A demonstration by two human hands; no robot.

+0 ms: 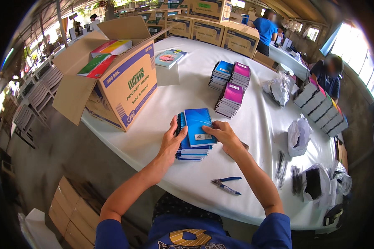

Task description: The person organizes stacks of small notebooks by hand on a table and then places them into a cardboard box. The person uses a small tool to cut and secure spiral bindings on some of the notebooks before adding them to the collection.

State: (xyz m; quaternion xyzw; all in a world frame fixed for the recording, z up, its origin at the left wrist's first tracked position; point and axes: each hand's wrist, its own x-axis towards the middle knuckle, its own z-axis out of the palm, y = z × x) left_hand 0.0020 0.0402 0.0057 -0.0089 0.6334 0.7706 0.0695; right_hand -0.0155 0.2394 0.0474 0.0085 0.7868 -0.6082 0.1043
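A blue spiral notebook (pixel 198 124) lies tilted over a stack of similar blue notebooks (pixel 191 155) near the table's front edge. My left hand (pixel 170 139) grips its left, wire-bound side, with the thumb on the cover and the fingers along the stack's side. At the right edge, my right hand (pixel 228 135) pinches the same notebook, thumb on top; the fingers beneath are mostly hidden. Blue-handled pliers (pixel 226 185) lie on the table closer to me. Farther back stand stacks of pink notebooks (pixel 232 93) and blue notebooks (pixel 223 68).
An open carton (pixel 131 93) of colourful notebooks stands at the left table edge. Right, loose wire spirals (pixel 296 180) lie near plastic bags (pixel 300 137) and a long notebook row (pixel 318 108). Cartons (pixel 207 32) line the back. Two people (pixel 266 29) are beyond the table.
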